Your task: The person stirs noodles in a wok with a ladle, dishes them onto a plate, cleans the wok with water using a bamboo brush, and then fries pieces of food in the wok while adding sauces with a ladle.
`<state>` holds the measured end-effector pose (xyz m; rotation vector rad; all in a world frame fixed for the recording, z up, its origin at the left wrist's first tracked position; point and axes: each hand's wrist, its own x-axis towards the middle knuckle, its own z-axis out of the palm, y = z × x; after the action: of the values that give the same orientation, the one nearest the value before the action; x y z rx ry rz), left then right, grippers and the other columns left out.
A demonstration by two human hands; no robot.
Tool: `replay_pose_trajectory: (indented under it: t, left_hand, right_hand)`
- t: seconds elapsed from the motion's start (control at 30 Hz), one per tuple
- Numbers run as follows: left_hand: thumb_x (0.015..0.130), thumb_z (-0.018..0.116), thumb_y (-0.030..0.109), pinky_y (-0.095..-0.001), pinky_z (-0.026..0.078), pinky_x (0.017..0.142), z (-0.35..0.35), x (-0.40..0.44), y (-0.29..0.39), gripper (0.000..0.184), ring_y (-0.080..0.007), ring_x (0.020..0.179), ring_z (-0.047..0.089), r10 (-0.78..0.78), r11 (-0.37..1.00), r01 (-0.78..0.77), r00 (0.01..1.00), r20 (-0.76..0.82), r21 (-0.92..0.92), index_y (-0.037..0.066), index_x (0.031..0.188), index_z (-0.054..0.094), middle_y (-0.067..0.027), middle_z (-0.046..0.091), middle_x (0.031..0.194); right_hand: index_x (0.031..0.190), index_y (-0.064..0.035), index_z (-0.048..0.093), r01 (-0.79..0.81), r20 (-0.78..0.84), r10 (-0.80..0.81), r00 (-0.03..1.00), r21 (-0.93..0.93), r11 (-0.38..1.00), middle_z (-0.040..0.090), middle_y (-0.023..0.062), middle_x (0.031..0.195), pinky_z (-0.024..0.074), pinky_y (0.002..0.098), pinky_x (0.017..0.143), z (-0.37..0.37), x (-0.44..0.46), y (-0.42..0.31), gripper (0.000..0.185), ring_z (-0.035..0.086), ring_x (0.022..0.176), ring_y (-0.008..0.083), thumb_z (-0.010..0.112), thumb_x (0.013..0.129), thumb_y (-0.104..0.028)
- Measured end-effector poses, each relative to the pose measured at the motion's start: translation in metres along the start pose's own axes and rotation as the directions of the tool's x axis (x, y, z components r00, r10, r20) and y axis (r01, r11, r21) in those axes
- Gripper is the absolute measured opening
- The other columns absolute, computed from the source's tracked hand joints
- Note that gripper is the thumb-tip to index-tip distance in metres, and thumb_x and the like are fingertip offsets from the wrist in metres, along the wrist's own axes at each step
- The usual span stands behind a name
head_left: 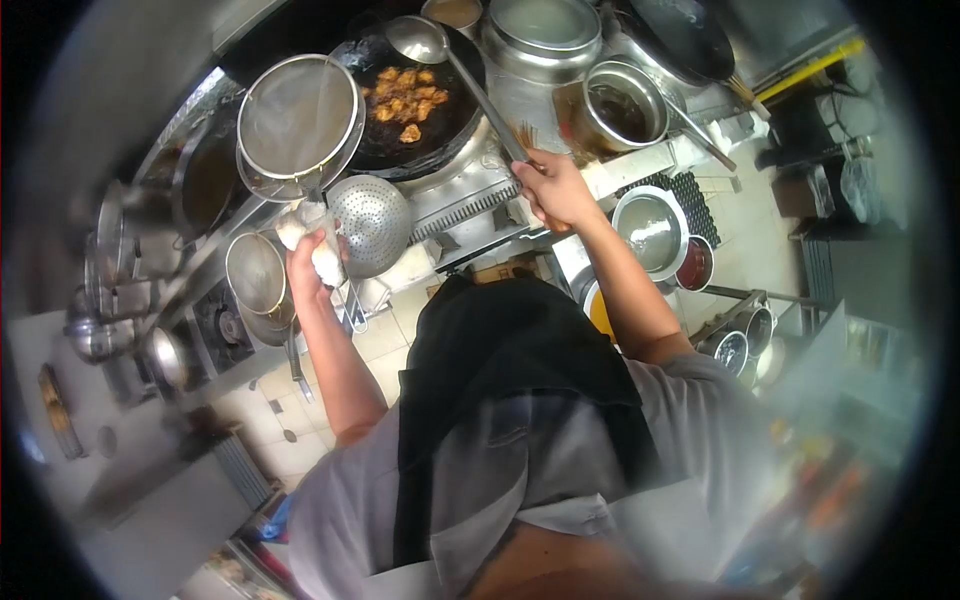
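My right hand [555, 188] is closed round the long handle of a steel ladle [418, 40]. The ladle's bowl hangs over the far edge of a black wok [455, 140]. Browned fried pieces [405, 98] lie in a cluster in the wok. My left hand [310, 262] grips a white cloth [325, 258] at the front of the stove. Whether a handle is inside the cloth, I cannot tell. A round mesh strainer [300, 115] lies just beyond that hand, and a perforated skimmer [370, 225] is close on its right.
Behind the wok stands a lidded steel pot [545, 30]. A saucepan of dark liquid [625, 108] sits at right, below another dark wok [685, 40]. Lower right are a white-rimmed basin [650, 235] and a red sauce container [695, 265]. Another strainer [257, 272] hangs at left.
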<state>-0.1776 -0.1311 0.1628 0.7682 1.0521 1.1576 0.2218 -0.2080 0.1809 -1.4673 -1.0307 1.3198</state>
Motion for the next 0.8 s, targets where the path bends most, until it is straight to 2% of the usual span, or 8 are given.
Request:
replay_pose_trajectory:
  t: [0.03, 0.13, 0.27, 0.43, 0.53, 0.57, 0.63, 0.8]
  left_hand:
    - [0.081, 0.061, 0.013, -0.0372, 0.052, 0.049, 0.001, 0.002, -0.004, 0.045, -0.0274, 0.066, 0.064, 0.001, 1.000, -0.002, 1.000, -0.015, -0.018, -0.010, 0.119, 0.053, -0.0202, 0.066, 0.096]
    - [0.083, 0.062, 0.014, -0.0375, 0.051, 0.050, -0.007, 0.008, -0.016, 0.047, -0.0281, 0.070, 0.063, -0.037, 0.998, 0.038, 0.999, 0.019, -0.051, -0.010, 0.121, 0.052, -0.0212, 0.065, 0.099]
    - [0.085, 0.061, 0.017, -0.0371, 0.050, 0.056, 0.003, 0.005, -0.020, 0.045, -0.0282, 0.077, 0.060, -0.081, 0.993, 0.085, 0.995, 0.054, -0.078, -0.009, 0.120, 0.053, -0.0205, 0.062, 0.106]
    - [0.085, 0.060, 0.017, -0.0368, 0.049, 0.056, 0.024, 0.000, -0.024, 0.043, -0.0272, 0.076, 0.060, -0.098, 0.992, 0.103, 0.992, 0.075, -0.067, -0.007, 0.120, 0.053, -0.0197, 0.063, 0.106]
    - [0.085, 0.059, 0.016, -0.0367, 0.050, 0.055, 0.037, 0.000, -0.027, 0.043, -0.0267, 0.075, 0.059, -0.112, 0.992, 0.116, 0.991, 0.079, -0.048, -0.005, 0.122, 0.052, -0.0196, 0.063, 0.106]
    - [0.085, 0.059, 0.016, -0.0368, 0.050, 0.055, 0.042, 0.000, -0.028, 0.044, -0.0267, 0.075, 0.059, -0.108, 0.993, 0.110, 0.992, 0.066, -0.038, -0.005, 0.123, 0.051, -0.0197, 0.062, 0.106]
    - [0.085, 0.059, 0.016, -0.0365, 0.050, 0.055, 0.047, 0.003, -0.030, 0.045, -0.0267, 0.075, 0.059, -0.112, 0.993, 0.115, 0.989, 0.100, -0.027, -0.005, 0.124, 0.050, -0.0197, 0.062, 0.105]
    - [0.084, 0.060, 0.016, -0.0359, 0.050, 0.055, 0.059, -0.001, -0.032, 0.047, -0.0269, 0.074, 0.059, -0.111, 0.993, 0.116, 0.985, 0.135, -0.034, -0.005, 0.124, 0.050, -0.0202, 0.061, 0.105]
  right_hand:
    - [0.112, -0.0013, 0.061, 0.002, -0.015, -0.002, 1.000, 0.011, 1.000, 0.052, 0.0018, 0.059, 0.0358, 0.0294, 0.032, -0.009, -0.011, -0.001, 0.025, 0.049, 0.038, 0.0110, 0.057, 0.099, -0.022]
    - [0.117, -0.0048, 0.059, -0.076, -0.009, 0.090, 0.996, 0.454, 0.887, 0.047, -0.0007, 0.061, 0.0347, 0.0234, 0.030, -0.045, -0.050, -0.001, 0.028, 0.040, 0.036, 0.0062, 0.058, 0.100, -0.026]
    - [0.120, -0.0012, 0.058, -0.010, -0.115, 0.094, 0.989, 0.578, 0.816, 0.042, -0.0021, 0.057, 0.0329, 0.0229, 0.028, -0.099, -0.104, 0.015, 0.031, 0.039, 0.035, 0.0060, 0.058, 0.100, -0.025]
    - [0.113, -0.0009, 0.058, -0.001, -0.317, 0.178, 0.931, 0.488, 0.873, 0.044, -0.0025, 0.058, 0.0336, 0.0235, 0.030, -0.142, -0.148, 0.033, 0.025, 0.041, 0.036, 0.0065, 0.057, 0.100, -0.023]
    - [0.113, -0.0006, 0.058, -0.093, -0.447, 0.242, 0.861, 0.330, 0.940, 0.046, -0.0013, 0.058, 0.0343, 0.0244, 0.031, -0.155, -0.150, 0.047, 0.027, 0.044, 0.037, 0.0071, 0.057, 0.098, -0.023]
    - [0.113, -0.0006, 0.058, -0.085, -0.457, 0.241, 0.856, 0.336, 0.938, 0.046, -0.0013, 0.058, 0.0343, 0.0244, 0.031, -0.161, -0.146, 0.052, 0.027, 0.044, 0.037, 0.0071, 0.057, 0.098, -0.023]
    - [0.098, 0.0015, 0.060, -0.163, -0.472, 0.232, 0.851, 0.182, 0.970, 0.051, 0.0013, 0.059, 0.0383, 0.0276, 0.035, -0.172, -0.132, 0.071, 0.023, 0.050, 0.040, 0.0108, 0.057, 0.098, -0.022]
    - [0.099, 0.0077, 0.063, -0.243, -0.519, 0.223, 0.825, 0.032, 0.970, 0.059, 0.0069, 0.063, 0.0447, 0.0317, 0.042, -0.177, -0.102, 0.078, 0.031, 0.057, 0.044, 0.0153, 0.058, 0.096, -0.023]
